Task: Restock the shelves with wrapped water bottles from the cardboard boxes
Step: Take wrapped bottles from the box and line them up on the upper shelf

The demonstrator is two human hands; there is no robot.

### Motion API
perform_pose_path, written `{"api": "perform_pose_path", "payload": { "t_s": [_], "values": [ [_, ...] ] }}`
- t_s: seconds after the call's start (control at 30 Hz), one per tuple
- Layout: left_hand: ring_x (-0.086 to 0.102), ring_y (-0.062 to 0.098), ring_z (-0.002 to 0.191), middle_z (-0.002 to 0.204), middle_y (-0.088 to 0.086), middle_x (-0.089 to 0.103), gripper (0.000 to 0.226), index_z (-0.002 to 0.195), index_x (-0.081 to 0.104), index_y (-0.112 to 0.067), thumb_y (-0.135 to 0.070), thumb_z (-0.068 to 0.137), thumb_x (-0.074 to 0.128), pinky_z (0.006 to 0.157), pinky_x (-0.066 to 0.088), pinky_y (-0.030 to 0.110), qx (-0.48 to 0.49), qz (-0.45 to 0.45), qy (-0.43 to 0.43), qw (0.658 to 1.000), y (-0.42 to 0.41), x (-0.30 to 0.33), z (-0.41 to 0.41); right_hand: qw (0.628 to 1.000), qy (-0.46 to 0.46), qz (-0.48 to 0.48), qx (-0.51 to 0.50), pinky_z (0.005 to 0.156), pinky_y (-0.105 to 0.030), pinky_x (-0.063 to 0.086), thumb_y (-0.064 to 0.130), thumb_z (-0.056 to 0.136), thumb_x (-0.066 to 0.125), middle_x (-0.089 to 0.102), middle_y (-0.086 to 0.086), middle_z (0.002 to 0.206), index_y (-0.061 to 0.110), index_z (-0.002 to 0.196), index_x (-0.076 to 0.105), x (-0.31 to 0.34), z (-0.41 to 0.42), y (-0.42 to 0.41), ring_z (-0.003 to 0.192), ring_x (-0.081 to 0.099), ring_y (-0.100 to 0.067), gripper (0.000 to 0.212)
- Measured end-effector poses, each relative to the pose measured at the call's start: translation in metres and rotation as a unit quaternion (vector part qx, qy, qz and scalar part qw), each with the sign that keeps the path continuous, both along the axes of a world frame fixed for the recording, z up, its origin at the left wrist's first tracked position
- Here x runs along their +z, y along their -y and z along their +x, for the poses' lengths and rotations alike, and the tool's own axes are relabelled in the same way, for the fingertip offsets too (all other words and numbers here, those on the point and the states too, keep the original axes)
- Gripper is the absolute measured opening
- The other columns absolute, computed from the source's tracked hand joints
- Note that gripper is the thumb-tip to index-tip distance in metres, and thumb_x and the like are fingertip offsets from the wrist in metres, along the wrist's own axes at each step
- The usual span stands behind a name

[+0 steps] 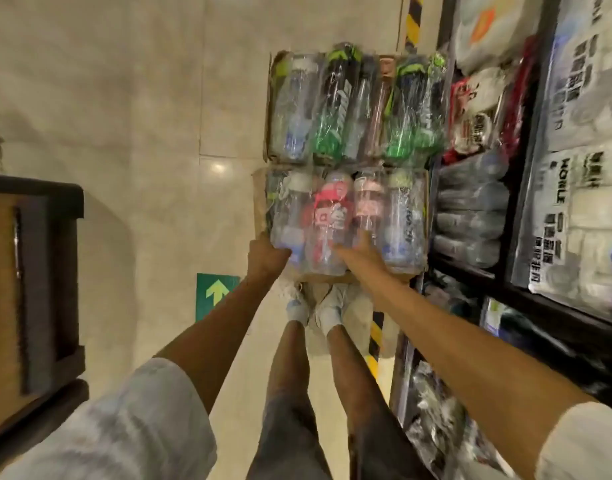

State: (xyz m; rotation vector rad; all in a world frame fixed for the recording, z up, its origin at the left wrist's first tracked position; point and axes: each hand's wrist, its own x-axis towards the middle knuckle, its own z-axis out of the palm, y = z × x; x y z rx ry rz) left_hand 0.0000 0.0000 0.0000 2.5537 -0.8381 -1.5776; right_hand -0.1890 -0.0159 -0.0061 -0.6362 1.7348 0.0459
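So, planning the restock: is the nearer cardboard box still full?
Full: the nearer cardboard box shows wrapped plastic bottles side by side across its width.
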Motion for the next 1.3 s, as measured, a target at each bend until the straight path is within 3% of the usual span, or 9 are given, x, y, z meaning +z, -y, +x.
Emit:
{"api": "perform_pose_path", "payload": {
  "t_s": [0.13,0.23,0.3,0.37,0.47,0.67,0.97,1.13,1.3],
  "values": [
    [0.065,0.032,0.117,0.129,0.016,0.067,0.061,0.133,0.061,-0.004,-0.017,0.078,0.084,0.087,0.051,0.033,0.011,-0.005,-0.051,0.999,0.011,-0.043,0.004,0.999,-0.035,0.003,-0.004,0.099,-0.036,0.046,0.047,0.090,0.077,0.048,-0.010,0.156,0.017,0.161,0.025,-0.043,0.022,0.008,0.136,0.053,-0.033,0.092],
    [0.066,0.030,0.117,0.131,0.011,0.068,0.107,0.137,0.061,-0.008,-0.055,0.044,0.088,0.098,0.057,0.045,0.003,0.008,-0.049,0.999,0.001,-0.109,0.011,0.999,-0.043,0.002,-0.030,0.088,-0.031,0.043,0.046,0.085,0.082,0.054,-0.005,0.141,0.016,0.159,0.025,-0.066,0.034,-0.003,0.123,0.058,-0.030,0.098],
    [0.058,0.034,0.127,0.140,0.015,0.058,0.119,0.145,0.050,-0.007,-0.060,0.047,0.091,0.106,0.051,0.050,-0.014,0.021,-0.046,0.999,0.001,-0.126,0.009,0.997,-0.053,-0.004,-0.061,0.089,-0.036,0.050,0.045,0.077,0.089,0.058,-0.002,0.130,0.017,0.150,0.032,-0.080,0.038,-0.010,0.116,0.062,-0.029,0.097],
    [0.044,0.037,0.139,0.151,0.019,0.043,0.112,0.153,0.036,-0.006,-0.048,0.067,0.093,0.116,0.041,0.050,-0.039,0.043,-0.036,0.998,0.008,-0.112,0.002,0.994,-0.065,-0.016,-0.084,0.090,-0.036,0.051,0.041,0.074,0.093,0.060,-0.003,0.125,0.016,0.142,0.037,-0.091,0.040,-0.014,0.114,0.063,-0.029,0.092],
    [0.037,0.037,0.144,0.155,0.021,0.036,0.108,0.155,0.030,-0.005,-0.045,0.074,0.091,0.119,0.036,0.045,-0.064,0.043,-0.022,0.997,0.013,-0.116,-0.003,0.993,-0.077,-0.026,-0.087,0.086,-0.033,0.047,0.035,0.075,0.092,0.056,0.003,0.118,0.016,0.143,0.034,-0.100,0.041,-0.015,0.107,0.061,-0.024,0.091],
    [0.048,0.038,0.130,0.141,0.019,0.047,0.097,0.142,0.041,-0.004,-0.050,0.071,0.089,0.108,0.046,0.048,-0.084,0.027,0.023,0.996,0.010,-0.127,-0.013,0.992,-0.096,-0.036,-0.079,0.080,-0.032,0.044,0.036,0.079,0.090,0.057,0.002,0.114,0.019,0.137,0.037,-0.104,0.036,-0.016,0.099,0.061,-0.025,0.080],
    [0.061,0.031,0.107,0.120,0.010,0.062,0.101,0.126,0.054,-0.012,-0.063,0.042,0.074,0.091,0.056,0.055,0.015,0.005,-0.061,0.998,0.007,-0.145,0.007,0.990,-0.041,-0.043,-0.126,0.097,-0.046,0.056,0.034,0.077,0.088,0.063,0.001,0.119,0.023,0.141,0.035,-0.092,0.028,-0.020,0.105,0.066,-0.029,0.084],
    [0.056,0.024,0.113,0.123,0.002,0.055,0.062,0.129,0.044,-0.016,-0.027,0.081,0.081,0.092,0.049,0.038,0.067,0.018,-0.147,0.987,0.013,-0.076,0.006,0.984,0.023,-0.051,-0.168,0.102,-0.048,0.054,0.023,0.080,0.088,0.063,0.009,0.117,0.031,0.129,0.035,-0.063,0.018,-0.028,0.111,0.064,-0.023,0.072],
    [0.059,0.022,0.116,0.123,0.001,0.055,0.067,0.136,0.040,-0.014,-0.024,0.085,0.081,0.093,0.050,0.034,0.071,-0.005,-0.173,0.982,0.004,-0.015,0.015,0.971,0.066,-0.069,-0.219,0.088,-0.033,0.059,0.017,0.082,0.086,0.067,0.005,0.121,0.027,0.137,0.043,0.000,0.009,-0.029,0.105,0.068,-0.014,0.070]
  ]
}}
